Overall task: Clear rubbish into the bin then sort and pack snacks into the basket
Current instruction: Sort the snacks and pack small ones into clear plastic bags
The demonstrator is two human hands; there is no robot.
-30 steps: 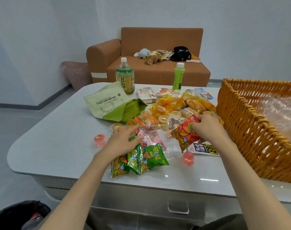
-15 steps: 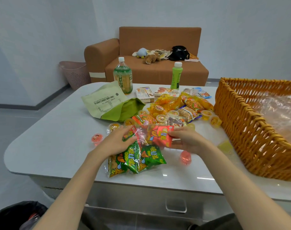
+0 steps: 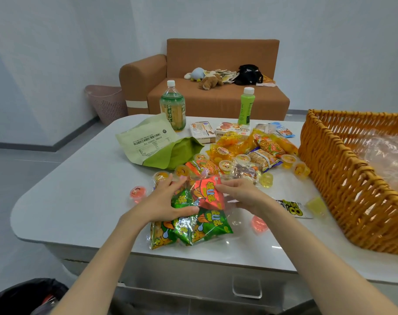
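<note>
The bin (image 3: pixel 23 296) sat at the lower left, below the counter (image 3: pixel 80 189) edge. At centre frame the left hand (image 3: pixel 164 201) curled over the green packets (image 3: pixel 193 228), thumb tucked against them, while the right hand (image 3: pixel 241 194) pinched the red packet (image 3: pixel 208 193) by its edge. The glossy wrappers looked slippery; a loose pinch could send packets off the near edge. Jelly cups (image 3: pixel 137 193) lay just beside and might roll if brushed. Further right stood the basket (image 3: pixel 352 178), well apart.
</note>
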